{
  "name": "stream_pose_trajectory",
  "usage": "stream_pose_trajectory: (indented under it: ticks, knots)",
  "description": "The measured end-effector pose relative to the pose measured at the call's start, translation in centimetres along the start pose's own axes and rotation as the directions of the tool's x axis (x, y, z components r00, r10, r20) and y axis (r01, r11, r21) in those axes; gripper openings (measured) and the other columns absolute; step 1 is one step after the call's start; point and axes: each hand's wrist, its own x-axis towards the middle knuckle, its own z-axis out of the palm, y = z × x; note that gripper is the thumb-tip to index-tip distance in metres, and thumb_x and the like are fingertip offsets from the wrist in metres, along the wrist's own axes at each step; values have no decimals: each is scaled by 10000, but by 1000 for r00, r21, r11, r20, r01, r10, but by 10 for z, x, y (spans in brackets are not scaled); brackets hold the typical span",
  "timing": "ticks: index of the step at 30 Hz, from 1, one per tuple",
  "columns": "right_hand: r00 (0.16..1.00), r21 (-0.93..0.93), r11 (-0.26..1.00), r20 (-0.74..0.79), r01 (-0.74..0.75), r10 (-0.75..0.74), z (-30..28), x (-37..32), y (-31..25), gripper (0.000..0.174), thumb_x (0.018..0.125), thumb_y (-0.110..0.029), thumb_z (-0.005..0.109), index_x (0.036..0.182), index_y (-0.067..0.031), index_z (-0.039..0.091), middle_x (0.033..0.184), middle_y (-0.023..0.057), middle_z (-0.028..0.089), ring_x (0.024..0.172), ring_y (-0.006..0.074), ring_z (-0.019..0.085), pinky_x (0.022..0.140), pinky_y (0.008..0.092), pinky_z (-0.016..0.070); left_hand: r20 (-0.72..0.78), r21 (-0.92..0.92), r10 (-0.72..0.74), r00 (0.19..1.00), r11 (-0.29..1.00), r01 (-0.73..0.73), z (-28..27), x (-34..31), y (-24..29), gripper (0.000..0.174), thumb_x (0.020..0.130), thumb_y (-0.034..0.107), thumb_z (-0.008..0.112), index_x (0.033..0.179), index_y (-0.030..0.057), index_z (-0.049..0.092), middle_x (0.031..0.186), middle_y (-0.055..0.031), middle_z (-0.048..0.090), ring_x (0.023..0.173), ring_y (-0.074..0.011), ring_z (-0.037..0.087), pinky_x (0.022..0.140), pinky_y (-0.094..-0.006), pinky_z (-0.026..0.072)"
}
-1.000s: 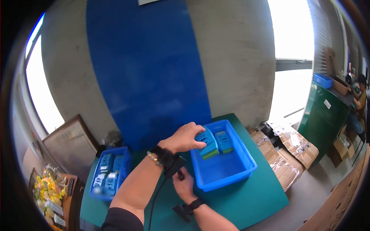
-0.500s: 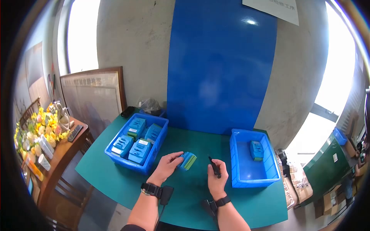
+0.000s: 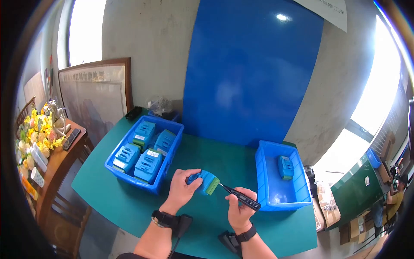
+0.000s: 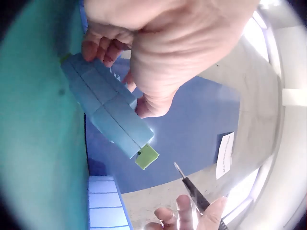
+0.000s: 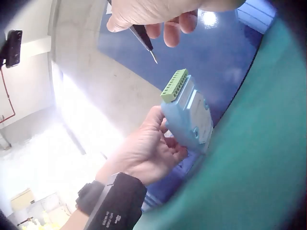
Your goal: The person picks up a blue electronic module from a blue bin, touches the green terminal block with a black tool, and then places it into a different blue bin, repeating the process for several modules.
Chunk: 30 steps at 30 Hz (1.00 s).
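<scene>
Between the thumb and fingers of my left hand (image 3: 179, 191) is a blue terminal module (image 3: 205, 178), held above the table. Its green terminal block (image 3: 212, 186), a row of small holes, faces right. My right hand (image 3: 239, 212) grips a black test screwdriver (image 3: 244, 200) with a small window and buttons on its body. The thin metal tip points at the green block and sits close to it in the head view. A gap shows between tip and block in the right wrist view, where the module (image 5: 188, 117) stands tilted.
A blue bin (image 3: 177, 138) at left holds several blue modules (image 3: 148, 166). The right blue bin (image 3: 279, 207) holds one module (image 3: 286, 167). Both stand on the green table (image 3: 207, 235). A blue panel (image 3: 246, 73) rises behind; a wooden side table with flowers (image 3: 41, 134) is at far left.
My left hand has brought the module out of the right bin to the middle of the table. The screwdriver has swung round and moved left toward the green block. The head view has turned left.
</scene>
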Motion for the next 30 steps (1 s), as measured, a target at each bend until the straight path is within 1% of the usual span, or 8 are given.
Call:
stream_pose_trajectory:
  ticks: [3, 6, 9, 12, 18, 24, 27, 30]
  knots:
    - [999, 20, 999, -13, -33, 34, 2, 2, -1, 252, 843, -86, 688, 1002, -7, 509, 889, 91, 609, 709, 129, 607, 622, 239, 493, 14, 4, 5, 1000, 1000, -5, -2, 0, 5, 332, 776, 246, 703, 1074, 99, 688, 856, -72, 542, 795, -179, 514, 702, -290, 457]
    - [999, 13, 999, 6, -45, 45, 1, 4, 1, 249, 854, -92, 675, 1005, -7, 496, 903, 98, 601, 697, 130, 612, 618, 237, 497, 35, -67, 3, 999, 998, -1, -2, -1, 5, 291, 803, 188, 707, 1083, 110, 690, 891, -30, 516, 774, -123, 483, 705, -258, 427]
    - [998, 5, 999, 31, -51, 51, 1, 2, 2, 259, 862, -112, 672, 1007, -8, 484, 917, 101, 592, 678, 130, 613, 610, 238, 502, 39, -47, -2, 999, 999, 3, -4, -1, 9, 323, 786, 250, 695, 1071, 100, 690, 876, -69, 565, 826, -177, 513, 714, -292, 451]
    - [998, 33, 998, 43, -51, 49, 2, 1, 2, 269, 864, -124, 672, 1009, -11, 476, 923, 100, 587, 662, 130, 609, 602, 238, 500, 55, -54, -30, 998, 998, 33, -5, -1, 10, 320, 789, 249, 693, 1074, 101, 691, 882, -65, 561, 835, -177, 511, 725, -293, 450]
    - [999, 44, 998, 28, -46, 45, 1, -2, 7, 271, 855, -118, 681, 997, -13, 475, 909, 102, 591, 665, 126, 607, 596, 236, 495, 38, -104, -23, 999, 994, 27, -2, -2, 2, 313, 793, 242, 696, 1078, 112, 692, 893, -69, 557, 842, -177, 512, 733, -294, 451]
    - [999, 72, 997, 28, 23, -25, 3, -3, 6, 230, 834, -87, 691, 931, -21, 494, 856, 101, 604, 637, 123, 585, 579, 234, 475, 44, -122, -38, 998, 992, 43, -1, -2, 1, 309, 794, 231, 702, 1082, 121, 691, 913, -68, 534, 828, -171, 507, 730, -291, 451]
    - [1000, 46, 999, 9, -9, 9, 4, -2, 4, 221, 831, -82, 693, 913, -19, 497, 838, 100, 603, 633, 120, 579, 572, 233, 471, 48, -135, -55, 997, 989, 61, -2, -2, 3, 313, 792, 242, 705, 1079, 121, 692, 910, -65, 531, 820, -167, 504, 727, -288, 451]
    - [996, -55, 996, 64, 73, -70, 2, 1, 6, 215, 874, -100, 634, 948, -8, 455, 839, 110, 570, 562, 132, 581, 517, 231, 493, 43, -118, -50, 998, 991, 55, 0, -2, 1, 319, 789, 256, 708, 1078, 121, 692, 905, -62, 531, 819, -166, 504, 727, -286, 451]
